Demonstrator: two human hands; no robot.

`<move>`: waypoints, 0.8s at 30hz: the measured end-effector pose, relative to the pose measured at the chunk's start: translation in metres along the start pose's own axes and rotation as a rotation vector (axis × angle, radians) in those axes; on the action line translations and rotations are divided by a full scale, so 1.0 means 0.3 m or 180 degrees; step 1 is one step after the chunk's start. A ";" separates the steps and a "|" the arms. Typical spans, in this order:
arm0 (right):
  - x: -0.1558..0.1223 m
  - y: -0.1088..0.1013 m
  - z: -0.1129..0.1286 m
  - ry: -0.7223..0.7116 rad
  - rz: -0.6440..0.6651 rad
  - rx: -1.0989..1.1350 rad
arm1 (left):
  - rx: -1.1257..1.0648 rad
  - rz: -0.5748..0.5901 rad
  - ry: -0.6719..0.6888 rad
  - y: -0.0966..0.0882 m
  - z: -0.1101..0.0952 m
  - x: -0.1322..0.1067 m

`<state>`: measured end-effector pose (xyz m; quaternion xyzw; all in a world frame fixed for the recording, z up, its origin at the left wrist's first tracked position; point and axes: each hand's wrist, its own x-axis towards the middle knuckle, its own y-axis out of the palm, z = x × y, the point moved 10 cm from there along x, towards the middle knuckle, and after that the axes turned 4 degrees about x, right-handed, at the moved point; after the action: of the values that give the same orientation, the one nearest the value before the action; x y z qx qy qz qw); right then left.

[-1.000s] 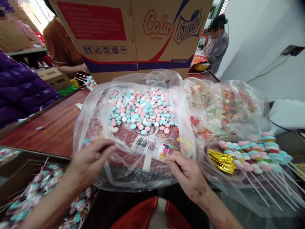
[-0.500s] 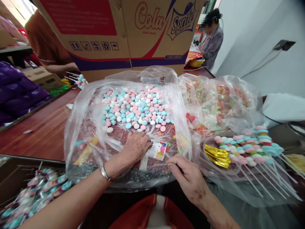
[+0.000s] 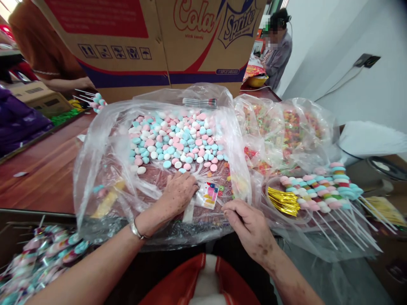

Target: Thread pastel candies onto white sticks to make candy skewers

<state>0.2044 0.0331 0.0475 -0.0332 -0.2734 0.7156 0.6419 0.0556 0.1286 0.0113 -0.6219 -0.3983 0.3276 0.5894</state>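
A small clear plastic bag with a colourful print (image 3: 209,195) lies on the sheeting in front of me. My left hand (image 3: 179,191) is closed at its left edge, palm down, fingers bent together over the plastic. To the bag's right, my right hand (image 3: 249,226) is closed in a pinch near its lower right corner; whatever is between the fingertips is too small to make out. Just beyond my left hand spread many pink, blue and white round candies (image 3: 173,142). Small coloured candy rings (image 3: 221,189) lie right of the printed bag.
Candy skewers (image 3: 321,190) and gold twist ties (image 3: 282,201) lie at right, before bags of gummy candy (image 3: 286,127). A large carton (image 3: 165,42) stands behind. Wrapped skewers (image 3: 44,258) fill a box at lower left. Two people (image 3: 278,46) are beyond the table.
The whole view has shifted slightly, so things sit further left and a little higher. The printed bag's face has turned slightly between my hands, which hold nearly the same poses.
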 end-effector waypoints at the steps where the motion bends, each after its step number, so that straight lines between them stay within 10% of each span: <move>1: 0.004 -0.002 -0.004 0.0038 -0.0048 0.0007 | -0.0031 -0.0031 -0.0011 -0.001 0.004 -0.001; 8: 0.067 -0.004 -0.097 0.0667 -0.0630 0.0056 | -0.0131 -0.0493 -0.0018 -0.087 -0.034 -0.037; 17: 0.123 -0.047 -0.006 -0.0036 -0.0606 -0.0196 | -0.0398 -0.1301 0.0310 -0.262 -0.132 -0.091; 24: 0.101 -0.085 0.067 -0.0636 -0.0570 -0.0720 | -0.2501 0.0624 0.0389 -0.140 -0.160 -0.030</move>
<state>0.2141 0.0551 0.0847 -0.0094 -0.4166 0.6199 0.6649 0.0889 0.0977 0.0567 -0.8530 -0.3963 0.1676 0.2955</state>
